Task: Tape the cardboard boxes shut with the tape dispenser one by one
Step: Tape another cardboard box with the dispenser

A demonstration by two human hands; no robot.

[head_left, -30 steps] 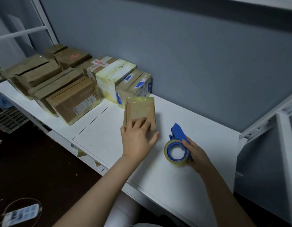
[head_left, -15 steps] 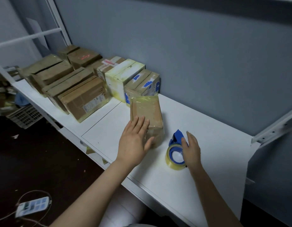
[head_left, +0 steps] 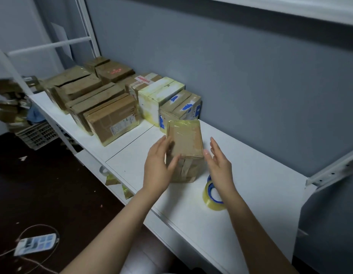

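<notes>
A small brown cardboard box (head_left: 186, 142), wrapped in shiny clear tape, stands on the white table (head_left: 250, 186) in front of me. My left hand (head_left: 158, 167) touches its left side, thumb across the near face. My right hand (head_left: 218, 166) hovers with straight fingers just right of the box, a small gap between them. The blue tape dispenser (head_left: 212, 192) with its yellowish roll lies on the table under my right wrist, released.
Several taped cardboard boxes (head_left: 112, 117) and a white box (head_left: 160, 95) stand in a row along the grey wall at the back left. A crate (head_left: 36, 134) and a power strip (head_left: 34, 244) lie on the dark floor. A white bracket (head_left: 334, 171) juts out at right.
My right hand let go of the tape dispenser and rose beside the box. My left hand slid from the box's top to its left side.
</notes>
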